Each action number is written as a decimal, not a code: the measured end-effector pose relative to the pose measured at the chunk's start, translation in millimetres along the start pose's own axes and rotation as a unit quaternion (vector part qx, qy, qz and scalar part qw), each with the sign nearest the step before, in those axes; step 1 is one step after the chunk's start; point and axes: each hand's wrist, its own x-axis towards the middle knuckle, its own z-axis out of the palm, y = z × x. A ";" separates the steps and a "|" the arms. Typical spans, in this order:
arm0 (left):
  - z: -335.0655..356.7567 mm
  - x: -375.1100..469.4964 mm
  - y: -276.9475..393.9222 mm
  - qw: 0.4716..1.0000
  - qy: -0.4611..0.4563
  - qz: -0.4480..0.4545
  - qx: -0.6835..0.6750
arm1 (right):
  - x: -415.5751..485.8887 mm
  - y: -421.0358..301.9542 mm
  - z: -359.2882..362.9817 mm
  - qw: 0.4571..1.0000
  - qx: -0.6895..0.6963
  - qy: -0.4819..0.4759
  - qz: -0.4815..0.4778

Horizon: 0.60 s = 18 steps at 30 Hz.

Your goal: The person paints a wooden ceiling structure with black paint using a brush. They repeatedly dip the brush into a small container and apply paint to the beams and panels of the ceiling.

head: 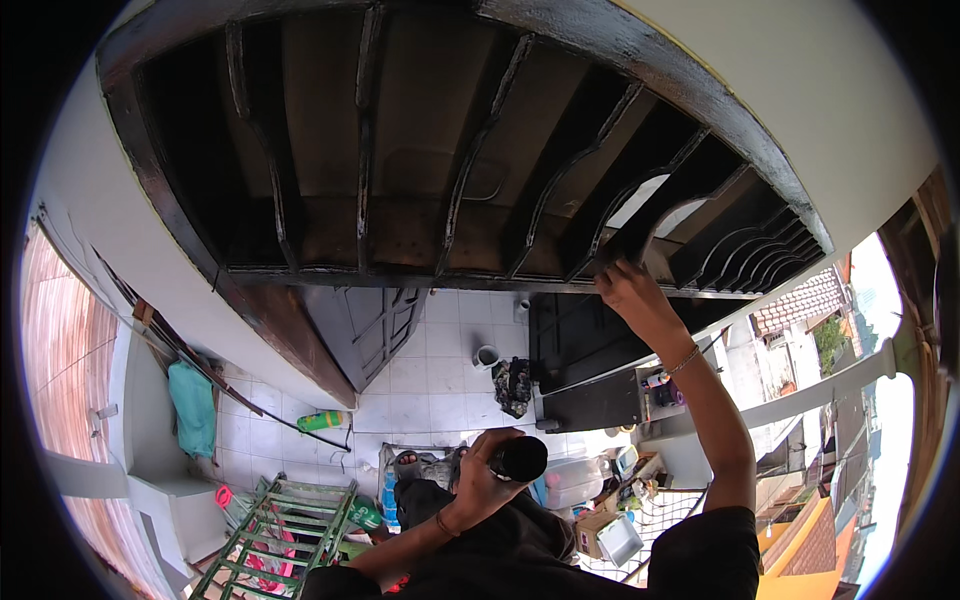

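Note:
My left hand (484, 472) grips a dark cylindrical container (523, 459) in front of my body. Raised to the upper right, my right hand (630, 289) touches the lower part of one of the dark slats (651, 225) near the bottom rail (480, 283) of a transom frame. Its fingers are curled, and whatever may be between them is hidden. Glossy black paint covers the slats; the outer frame (675, 56) looks greyer and streaked. Several curved slats stand side by side in the frame, above an open dark door (367, 330).
A bucket (486, 356) and a patterned cloth (513, 386) lie on the tiled floor below. A green metal ladder (277, 532) stands lower left, near a green bottle (320, 420). Plastic boxes (574, 480) and a cardboard box (594, 534) are lower right. My feet are on a raised support.

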 end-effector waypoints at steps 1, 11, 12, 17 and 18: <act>0.0 1.0 0.4 1.000 0.000 0.002 0.003 | -3.3 -3.4 -8.9 1.000 -0.003 -0.022 -0.008; 1.9 1.5 1.1 1.000 -0.002 0.012 0.011 | -31.8 -6.9 -17.4 0.999 -0.030 0.009 -0.006; 3.1 1.4 2.4 1.000 -0.001 0.019 0.012 | -33.8 -10.0 -20.2 1.000 -0.009 0.007 -0.011; 6.1 2.8 2.7 1.000 0.001 0.021 0.004 | -32.1 -15.0 -38.6 0.997 0.039 0.072 -0.004; 6.6 5.0 3.3 1.000 0.000 0.026 0.003 | -31.1 -13.2 -35.8 0.997 0.022 0.080 -0.005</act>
